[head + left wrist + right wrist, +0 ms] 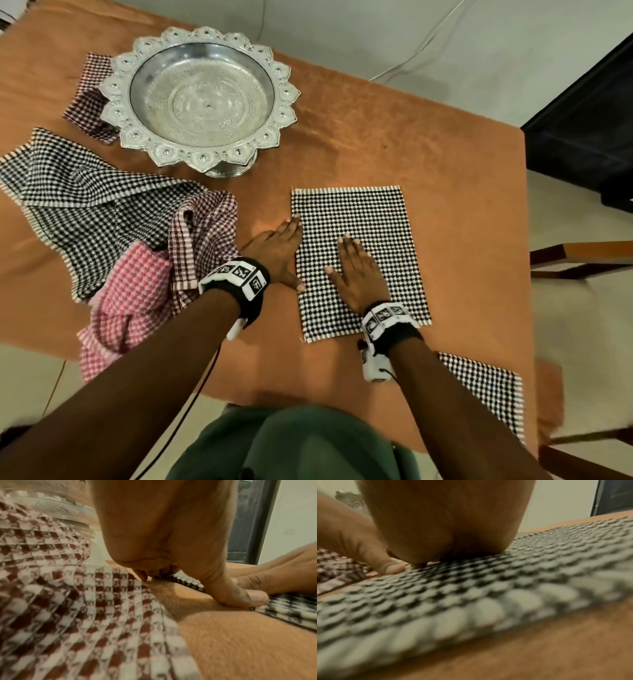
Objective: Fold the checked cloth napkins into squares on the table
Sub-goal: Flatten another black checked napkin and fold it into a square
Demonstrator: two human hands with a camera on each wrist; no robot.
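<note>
A black-and-white checked napkin lies flat as a folded rectangle on the orange tablecloth. My right hand presses flat on its middle with straight fingers. My left hand lies flat along the napkin's left edge, fingertips and thumb touching the border. In the left wrist view the left thumb rests on the napkin's edge. The right wrist view has the right palm down on the checked weave.
A heap of unfolded napkins, black, maroon and pink, lies at the left. An ornate silver pedestal tray stands behind, on another maroon napkin. A folded black-checked napkin sits at the near right corner.
</note>
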